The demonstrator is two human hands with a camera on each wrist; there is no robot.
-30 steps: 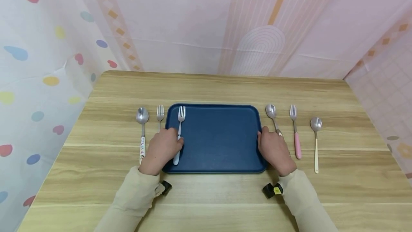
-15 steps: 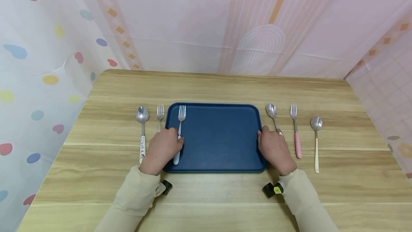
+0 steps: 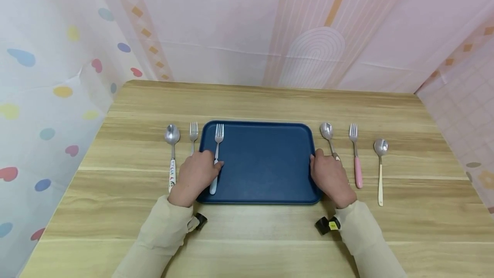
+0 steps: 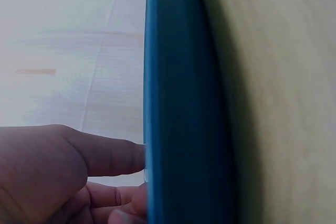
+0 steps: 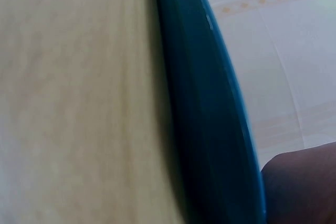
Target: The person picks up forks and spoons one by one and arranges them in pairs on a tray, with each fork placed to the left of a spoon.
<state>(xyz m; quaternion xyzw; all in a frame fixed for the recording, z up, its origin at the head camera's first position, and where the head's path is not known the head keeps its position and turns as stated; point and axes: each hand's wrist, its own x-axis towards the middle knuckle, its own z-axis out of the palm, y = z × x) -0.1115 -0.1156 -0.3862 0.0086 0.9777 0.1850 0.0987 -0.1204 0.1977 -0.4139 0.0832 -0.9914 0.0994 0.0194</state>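
Two bare hands work at a dark blue rectangular tray with rounded corners [image 3: 266, 164], which lies flat on the wood-grain surface [image 3: 262, 231]. Inside its left side rests a steel fork with a pale blue handle [image 3: 218, 137], tines pointing away from the person. The left hand [image 3: 194, 177] reaches over that side; its grip looks narrow, thumb and fingers either side of the handle, though whether it also touches the rim cannot be told. The right hand [image 3: 329, 175] grips the right rim, thumb inward, its other fingertips hidden; a steel spoon with a brown handle [image 3: 326, 131] runs partly behind it.

The tray looks stiff, smooth and probably light, best held at mid-height of both short sides, kept level so that loose cutlery does not slide. The fork should be light, rigid and hard to damage; its glossy handle may slip, so a firm mid-handle pinch suits.
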